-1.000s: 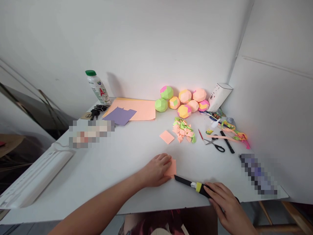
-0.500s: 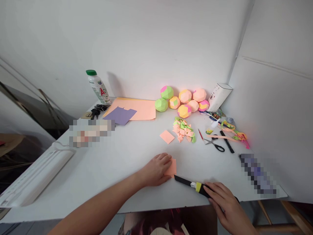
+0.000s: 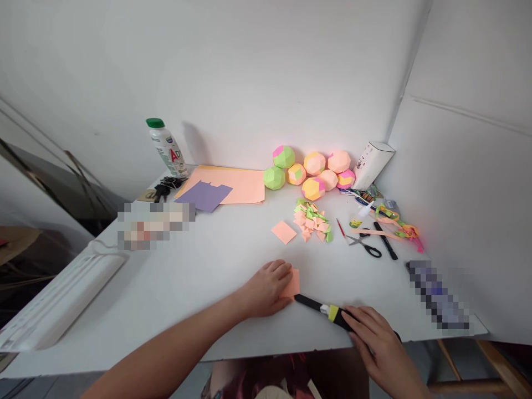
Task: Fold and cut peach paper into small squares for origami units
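My left hand (image 3: 266, 288) lies palm down on a small orange paper square (image 3: 292, 283) near the front edge of the white table (image 3: 199, 277), fingers together and pressing it flat. My right hand (image 3: 380, 346) grips the rear of a black utility knife with a yellow band (image 3: 328, 311). The knife's tip touches the lower right corner of the orange square. Another loose orange square (image 3: 284, 232) lies further back.
A pile of small folded orange and green pieces (image 3: 312, 220), several paper balls (image 3: 310, 172), scissors (image 3: 366, 245), a black pen (image 3: 385, 241), a white box (image 3: 372, 162), large orange and purple sheets (image 3: 224, 187), a green-capped bottle (image 3: 165, 147), keys (image 3: 164, 187) and a white keyboard (image 3: 58, 302) at left.
My right hand has slid the knife slightly left and up, bringing its tip against the orange square. My left hand has stayed in place.
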`<state>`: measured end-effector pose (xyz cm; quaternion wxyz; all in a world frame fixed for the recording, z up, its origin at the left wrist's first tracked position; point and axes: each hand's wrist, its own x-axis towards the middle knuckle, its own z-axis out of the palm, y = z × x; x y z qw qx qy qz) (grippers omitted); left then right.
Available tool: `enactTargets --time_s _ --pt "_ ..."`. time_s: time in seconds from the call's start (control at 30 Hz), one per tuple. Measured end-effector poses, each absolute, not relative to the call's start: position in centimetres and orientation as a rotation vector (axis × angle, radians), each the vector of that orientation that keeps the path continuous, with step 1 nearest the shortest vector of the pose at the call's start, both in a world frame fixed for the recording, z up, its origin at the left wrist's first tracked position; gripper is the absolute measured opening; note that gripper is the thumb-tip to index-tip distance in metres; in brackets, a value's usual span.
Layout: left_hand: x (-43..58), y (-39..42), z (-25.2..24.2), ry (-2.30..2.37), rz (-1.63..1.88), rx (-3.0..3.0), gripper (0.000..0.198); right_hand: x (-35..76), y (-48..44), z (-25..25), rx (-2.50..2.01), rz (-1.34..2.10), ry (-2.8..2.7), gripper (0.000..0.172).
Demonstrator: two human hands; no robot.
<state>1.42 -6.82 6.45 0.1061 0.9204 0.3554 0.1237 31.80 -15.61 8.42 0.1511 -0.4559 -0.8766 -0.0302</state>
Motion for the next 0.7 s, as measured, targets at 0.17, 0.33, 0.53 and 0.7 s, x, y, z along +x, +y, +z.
enactTargets --time_s 0.17,0.33,0.53,0.7 --pt "1.8 -8.5 5.0 1.085 0.247 2.708 0.080 31.5 -16.1 8.7 -1.317 -0.072 -2.559 0.033" --pt "2.0 -9.5 3.4 1.027 0.227 2.726 0.109 30.8 -17.0 9.5 -1.252 -0.084 -2.586 0.030" --pt "1.8 -9.3 2.9 0.975 0.286 2.758 0.115 29.0 -16.9 9.9 -1.227 -0.112 -2.553 0.028" --pt "1.8 -9.3 3.1 0.970 0.283 2.762 0.117 28.6 -16.8 10.1 -1.229 -0.103 -2.539 0.027"
